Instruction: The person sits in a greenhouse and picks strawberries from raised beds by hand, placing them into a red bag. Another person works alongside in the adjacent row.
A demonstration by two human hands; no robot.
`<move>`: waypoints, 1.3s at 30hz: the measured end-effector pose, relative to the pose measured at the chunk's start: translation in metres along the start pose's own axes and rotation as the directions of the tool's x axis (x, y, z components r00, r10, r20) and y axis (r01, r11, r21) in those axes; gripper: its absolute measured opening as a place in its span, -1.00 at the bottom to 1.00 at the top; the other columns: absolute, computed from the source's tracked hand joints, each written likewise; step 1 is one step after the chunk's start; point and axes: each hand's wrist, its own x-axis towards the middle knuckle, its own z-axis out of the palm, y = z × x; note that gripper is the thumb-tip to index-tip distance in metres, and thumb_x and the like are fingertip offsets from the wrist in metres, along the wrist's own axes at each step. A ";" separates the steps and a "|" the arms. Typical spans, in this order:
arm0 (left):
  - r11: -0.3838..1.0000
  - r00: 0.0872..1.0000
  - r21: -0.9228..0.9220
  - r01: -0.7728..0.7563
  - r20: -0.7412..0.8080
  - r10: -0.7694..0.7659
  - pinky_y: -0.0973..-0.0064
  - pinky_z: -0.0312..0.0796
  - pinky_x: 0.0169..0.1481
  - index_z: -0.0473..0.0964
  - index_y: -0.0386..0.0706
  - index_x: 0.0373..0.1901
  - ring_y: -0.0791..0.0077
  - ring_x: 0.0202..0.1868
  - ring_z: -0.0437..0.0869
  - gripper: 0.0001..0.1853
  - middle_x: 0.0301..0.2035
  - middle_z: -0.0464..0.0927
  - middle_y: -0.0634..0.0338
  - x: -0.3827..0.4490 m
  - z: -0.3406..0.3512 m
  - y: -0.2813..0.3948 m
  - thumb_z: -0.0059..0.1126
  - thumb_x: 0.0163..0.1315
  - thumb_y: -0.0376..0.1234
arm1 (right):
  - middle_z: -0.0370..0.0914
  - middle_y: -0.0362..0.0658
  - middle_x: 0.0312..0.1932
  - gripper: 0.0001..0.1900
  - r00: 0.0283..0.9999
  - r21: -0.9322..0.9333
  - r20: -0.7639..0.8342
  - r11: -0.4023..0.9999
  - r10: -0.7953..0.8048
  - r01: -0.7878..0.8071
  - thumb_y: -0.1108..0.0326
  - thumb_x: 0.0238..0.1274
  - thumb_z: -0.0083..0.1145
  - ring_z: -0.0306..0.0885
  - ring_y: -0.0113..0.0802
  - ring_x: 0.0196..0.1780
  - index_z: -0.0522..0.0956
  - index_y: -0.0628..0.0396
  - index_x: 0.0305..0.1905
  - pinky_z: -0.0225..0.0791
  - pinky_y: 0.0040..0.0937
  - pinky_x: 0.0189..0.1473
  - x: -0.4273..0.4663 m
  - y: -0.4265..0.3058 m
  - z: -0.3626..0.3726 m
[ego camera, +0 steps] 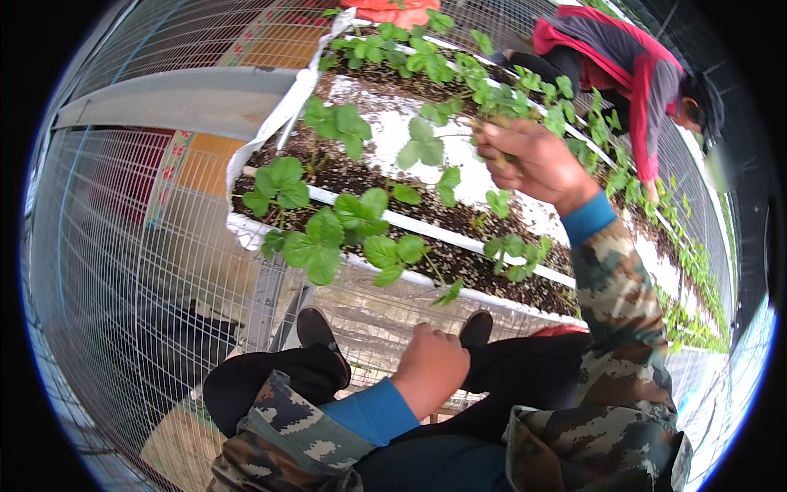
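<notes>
My right hand is raised over the planting bed, its fingers closed on some thin brownish plant stems, partly hidden by the fingers. My left hand rests curled near my knees, in front of the bed; whether its fingers hold anything is hidden. Strawberry plants with broad green leaves grow in dark potting soil along the near side. Narrow white pipes run lengthwise through the soil rows. Between the rows lies a white-covered strip with soil scattered on it.
A co-worker in a pink and grey jacket bends over the bed's far side, one hand among the plants. Wire mesh lies at the left and beneath my feet. A red-orange bag sits beyond the bed's end.
</notes>
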 end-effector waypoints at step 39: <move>0.998 0.956 0.054 -0.033 0.293 0.015 0.09 0.51 -0.07 0.69 -0.11 -0.18 0.09 -0.19 0.80 -0.76 -0.28 0.72 0.11 0.006 0.030 0.006 0.34 0.18 -0.22 | 0.73 0.07 -0.15 -0.78 0.677 -0.799 -0.597 0.402 -0.431 -0.448 0.45 0.37 0.32 0.77 -0.12 -0.15 0.66 0.30 0.02 0.57 -0.28 -0.13 -0.364 0.096 0.008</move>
